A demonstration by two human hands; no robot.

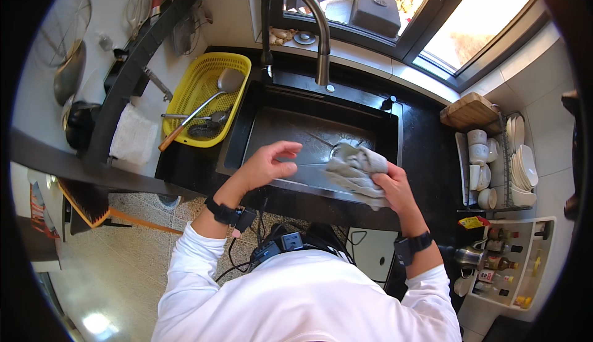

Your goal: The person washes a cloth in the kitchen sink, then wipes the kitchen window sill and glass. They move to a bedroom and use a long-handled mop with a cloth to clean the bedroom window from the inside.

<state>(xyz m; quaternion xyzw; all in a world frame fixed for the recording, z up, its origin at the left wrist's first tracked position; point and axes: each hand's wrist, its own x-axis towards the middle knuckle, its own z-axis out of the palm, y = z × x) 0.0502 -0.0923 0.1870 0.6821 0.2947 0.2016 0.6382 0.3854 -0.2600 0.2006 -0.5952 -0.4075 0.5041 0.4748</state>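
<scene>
A crumpled grey cloth (354,173) hangs over the front right part of the black sink, gripped by my right hand (397,189). It looks slightly blurred and hides part of the sink floor and drain. My left hand (271,163) is held above the sink's front left, fingers apart and holding nothing, separate from the cloth. Wet marks show on the basin floor (287,131) of the sink. A thin dark strip or handle (320,139) runs up to the cloth's upper left; what it belongs to I cannot tell.
A pull-down faucet (323,59) arches over the sink's back edge. Left of the sink, a yellow plastic basket (185,82) holds a wood-handled spatula (204,108) and other utensils. To the right stand a dish rack with cups (477,145), a wooden cutting board (470,113) and bottles (500,262).
</scene>
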